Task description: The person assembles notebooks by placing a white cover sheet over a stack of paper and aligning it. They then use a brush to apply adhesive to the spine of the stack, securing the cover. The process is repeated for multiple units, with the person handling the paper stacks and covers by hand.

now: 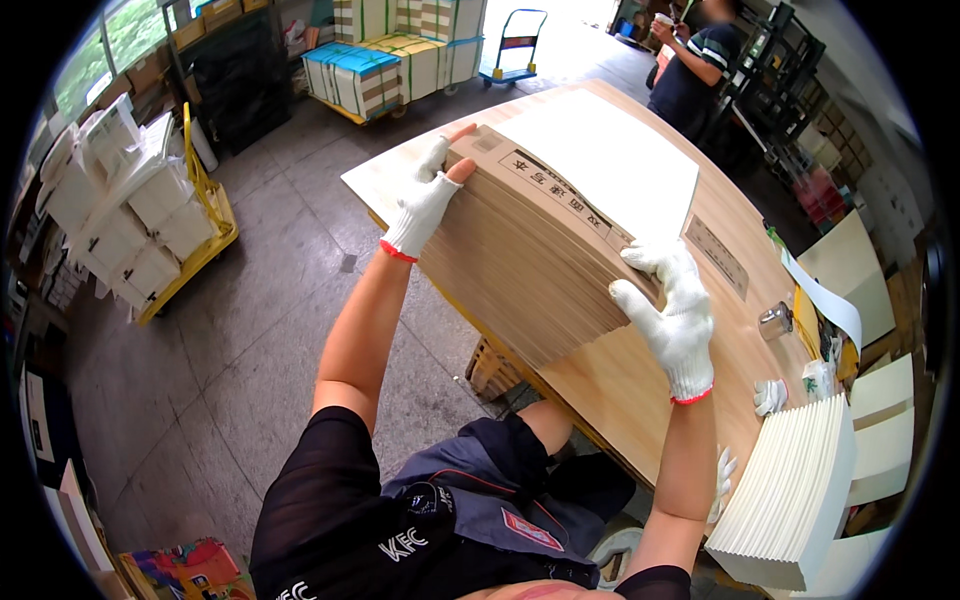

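A tall stack of brown cardboard covers (530,265) with dark print on its top lies along the table's near side. My left hand (424,205), in a white knit glove with bare thumb and fingertip showing, clasps the stack's left end at the top. The thumb is on the near edge and a finger reaches to the far corner. My right hand (675,310), in a full white glove, grips the right end, thumb at the near edge and curled fingers over the top. Behind the stack lies a large white sheet or pile of sheets (610,135).
The wooden table (600,375) also bears a flat brown printed cover (717,257), a metal cup (775,320), a spare glove (770,397) and a stack of white boards (785,485). A yellow cart (205,245) with white bundles stands left. A person (695,65) stands beyond the table.
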`<state>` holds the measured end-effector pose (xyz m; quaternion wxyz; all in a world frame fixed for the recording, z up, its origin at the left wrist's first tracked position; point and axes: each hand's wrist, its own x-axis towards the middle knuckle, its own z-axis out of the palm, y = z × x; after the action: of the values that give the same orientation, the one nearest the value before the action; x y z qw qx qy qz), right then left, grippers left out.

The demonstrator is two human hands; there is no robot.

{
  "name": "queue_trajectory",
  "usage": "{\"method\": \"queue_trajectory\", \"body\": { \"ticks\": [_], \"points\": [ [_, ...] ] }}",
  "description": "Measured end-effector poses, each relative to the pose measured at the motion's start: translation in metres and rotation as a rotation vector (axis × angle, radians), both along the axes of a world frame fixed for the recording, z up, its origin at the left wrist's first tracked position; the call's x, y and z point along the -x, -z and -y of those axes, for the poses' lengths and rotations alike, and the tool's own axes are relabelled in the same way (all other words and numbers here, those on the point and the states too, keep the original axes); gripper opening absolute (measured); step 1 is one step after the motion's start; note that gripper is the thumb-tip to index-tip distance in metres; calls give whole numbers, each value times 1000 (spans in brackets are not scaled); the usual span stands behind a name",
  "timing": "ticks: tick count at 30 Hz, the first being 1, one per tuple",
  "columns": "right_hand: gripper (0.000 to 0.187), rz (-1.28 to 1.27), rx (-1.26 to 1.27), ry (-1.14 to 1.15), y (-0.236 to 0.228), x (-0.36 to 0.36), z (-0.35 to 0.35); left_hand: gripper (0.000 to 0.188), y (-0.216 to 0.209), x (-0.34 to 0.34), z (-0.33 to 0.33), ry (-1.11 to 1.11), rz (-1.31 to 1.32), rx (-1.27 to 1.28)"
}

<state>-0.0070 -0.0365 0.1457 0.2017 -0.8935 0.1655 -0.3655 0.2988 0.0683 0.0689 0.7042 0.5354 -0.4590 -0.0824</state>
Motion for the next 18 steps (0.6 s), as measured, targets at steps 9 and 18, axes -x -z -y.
{"method": "queue_trajectory", "body": {
  "ticks": [9, 18],
  "points": [
    [64, -525, 432, 300, -37, -66, -19, 79, 1, 1, -3, 18, 20, -26],
    [70, -680, 329, 120, -40, -59, -7, 78, 4, -5, -4, -31, 105, -21]
  ]
}}
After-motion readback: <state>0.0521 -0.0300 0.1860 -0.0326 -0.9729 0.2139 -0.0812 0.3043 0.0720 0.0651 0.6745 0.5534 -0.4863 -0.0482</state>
